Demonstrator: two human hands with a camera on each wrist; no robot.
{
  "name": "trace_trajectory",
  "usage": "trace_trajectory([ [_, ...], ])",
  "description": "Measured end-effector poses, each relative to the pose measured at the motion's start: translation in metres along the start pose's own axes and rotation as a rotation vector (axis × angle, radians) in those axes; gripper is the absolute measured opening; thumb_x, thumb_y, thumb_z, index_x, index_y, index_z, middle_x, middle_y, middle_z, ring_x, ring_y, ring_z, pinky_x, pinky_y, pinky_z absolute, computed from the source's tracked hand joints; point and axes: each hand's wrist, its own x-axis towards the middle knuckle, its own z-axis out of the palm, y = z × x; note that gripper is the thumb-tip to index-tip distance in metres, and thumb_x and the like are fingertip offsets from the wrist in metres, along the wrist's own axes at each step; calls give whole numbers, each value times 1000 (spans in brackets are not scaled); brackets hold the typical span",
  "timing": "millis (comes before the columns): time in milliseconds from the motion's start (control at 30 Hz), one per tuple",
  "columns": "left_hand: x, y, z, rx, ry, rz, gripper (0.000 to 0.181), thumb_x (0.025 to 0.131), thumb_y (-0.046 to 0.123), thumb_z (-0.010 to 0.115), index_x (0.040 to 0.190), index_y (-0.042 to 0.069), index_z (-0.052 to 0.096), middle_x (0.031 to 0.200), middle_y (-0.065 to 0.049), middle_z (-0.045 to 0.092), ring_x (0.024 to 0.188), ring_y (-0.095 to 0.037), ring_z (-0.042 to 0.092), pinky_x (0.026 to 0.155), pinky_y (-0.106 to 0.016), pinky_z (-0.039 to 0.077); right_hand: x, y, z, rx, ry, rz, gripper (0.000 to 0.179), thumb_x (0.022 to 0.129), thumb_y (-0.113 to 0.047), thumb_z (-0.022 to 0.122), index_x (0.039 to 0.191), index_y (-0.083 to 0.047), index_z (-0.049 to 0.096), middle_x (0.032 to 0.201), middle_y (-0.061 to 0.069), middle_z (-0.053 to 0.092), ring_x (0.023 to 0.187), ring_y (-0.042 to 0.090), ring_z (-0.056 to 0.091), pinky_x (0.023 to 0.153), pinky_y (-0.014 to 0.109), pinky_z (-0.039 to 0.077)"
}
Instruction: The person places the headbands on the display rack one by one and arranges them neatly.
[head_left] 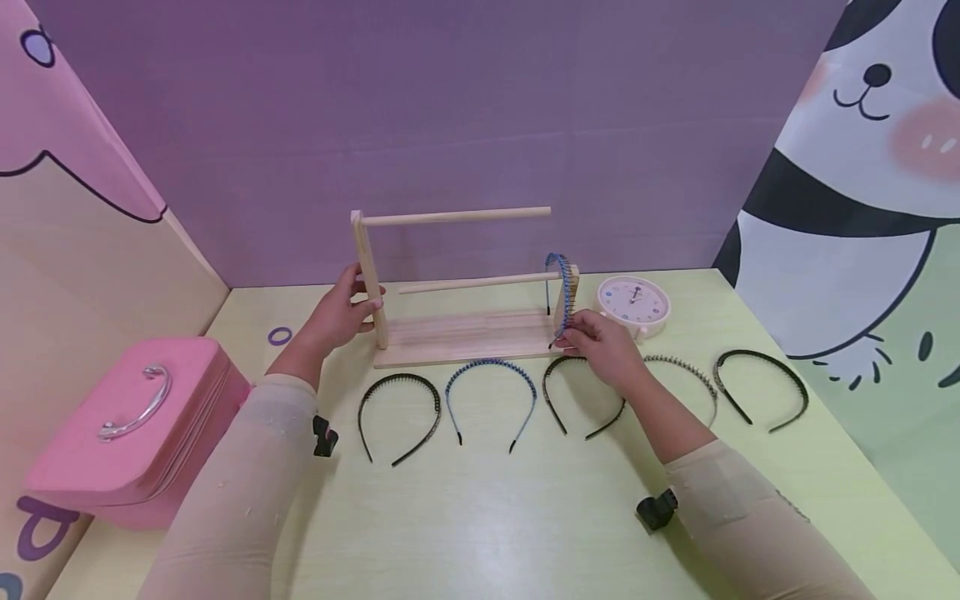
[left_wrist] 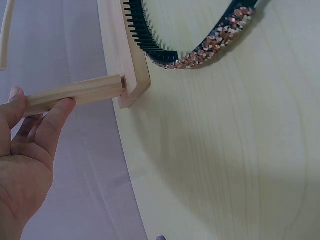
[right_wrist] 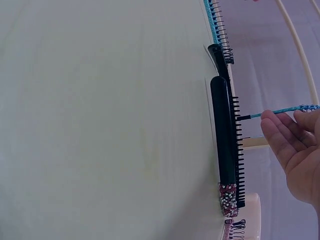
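Observation:
A wooden two-rod rack [head_left: 465,333] stands at the back of the table. My left hand [head_left: 336,315] grips its left post [head_left: 368,279], thumb on one side and fingers on the other; the left wrist view shows this post [left_wrist: 75,95] too. Over the lower rod [head_left: 480,284], close to the right post, hangs a blue beaded headband [head_left: 567,292]. The fingers and thumb of my right hand [head_left: 603,346] pinch this headband near its lower front end. Its dark tip [right_wrist: 244,118] sticks out past the fingertips in the right wrist view.
Several headbands lie in a row before the rack: a black one [head_left: 400,377], a blue one [head_left: 491,362], more black ones [head_left: 762,353] and a silvery one [head_left: 682,363]. A pink clock [head_left: 633,300] is behind right, a pink case [head_left: 135,425] at left, a purple ring [head_left: 280,336] nearby.

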Motion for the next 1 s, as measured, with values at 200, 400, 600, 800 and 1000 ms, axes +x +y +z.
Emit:
trace_trajectory([
  [200, 0, 0, 1, 2, 1, -2, 65, 102, 15, 52, 155, 27, 16, 142, -16, 47, 131, -34, 51, 97, -50, 53, -1, -1, 1, -31, 2, -3, 19, 102, -7, 51, 113, 7, 57, 112, 27, 66, 106, 43, 65, 88, 41, 58],
  [400, 1, -2, 1, 5, 6, -6, 64, 102, 14, 52, 154, 27, 17, 142, -14, 47, 130, -33, 51, 97, -49, 53, -3, -2, 1, -94, 2, -6, 19, 103, -7, 50, 115, 5, 58, 112, 25, 67, 105, 39, 66, 88, 41, 58],
  [600, 0, -1, 1, 0, 0, -14, 65, 102, 13, 52, 154, 26, 16, 143, -15, 46, 130, -34, 51, 96, -50, 53, -5, -6, 0, -222, -1, -16, 31, 100, -13, 57, 129, -4, 56, 119, 16, 67, 104, 31, 67, 83, 39, 60],
  [800, -1, -1, 1, -4, -3, -10, 65, 102, 15, 53, 154, 26, 17, 144, -16, 45, 130, -35, 50, 97, -50, 52, -5, -8, 0, -296, -25, -16, 38, 99, -15, 58, 134, -5, 51, 125, 17, 64, 107, 30, 65, 83, 39, 59],
  [1000, -1, -2, 1, -7, 0, -4, 63, 102, 15, 52, 154, 25, 17, 144, -18, 45, 130, -34, 50, 97, -50, 52, -4, -14, 2, -375, -24, -15, 37, 101, -24, 56, 134, -9, 52, 125, 11, 64, 110, 29, 63, 87, 43, 56],
])
